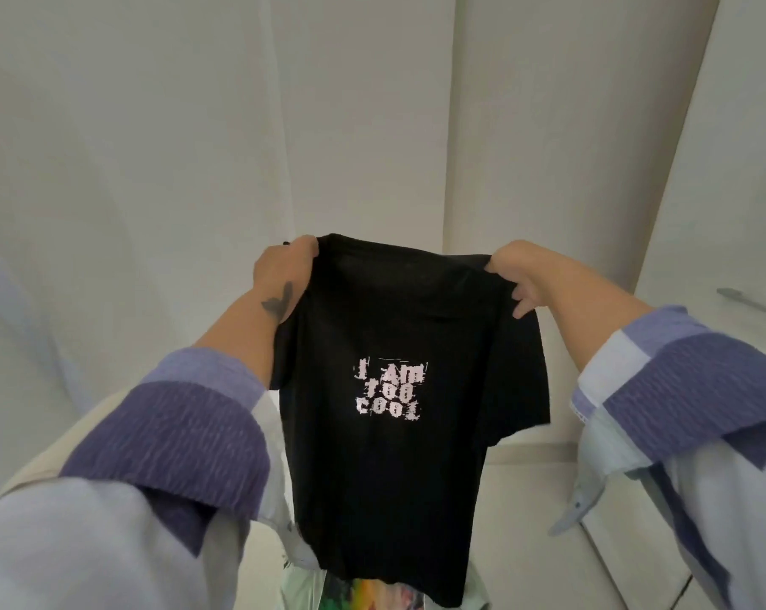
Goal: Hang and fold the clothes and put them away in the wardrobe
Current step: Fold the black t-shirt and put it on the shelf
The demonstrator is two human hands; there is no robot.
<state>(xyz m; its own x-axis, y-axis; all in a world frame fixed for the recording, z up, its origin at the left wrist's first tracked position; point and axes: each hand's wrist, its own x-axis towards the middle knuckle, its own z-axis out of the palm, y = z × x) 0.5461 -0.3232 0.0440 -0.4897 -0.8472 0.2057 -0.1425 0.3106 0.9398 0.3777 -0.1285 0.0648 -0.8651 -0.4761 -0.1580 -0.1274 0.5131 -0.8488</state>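
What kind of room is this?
Probably a bedroom or closet corner at home: both hands hold up a black T-shirt, plain white wardrobe-like panels stand behind it, and more colourful clothes lie underneath.

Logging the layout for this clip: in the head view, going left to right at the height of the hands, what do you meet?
Left hand gripping one shoulder → black T-shirt with white lettering, hanging between the hands → right hand gripping the other shoulder → metal handle at the far right edge.
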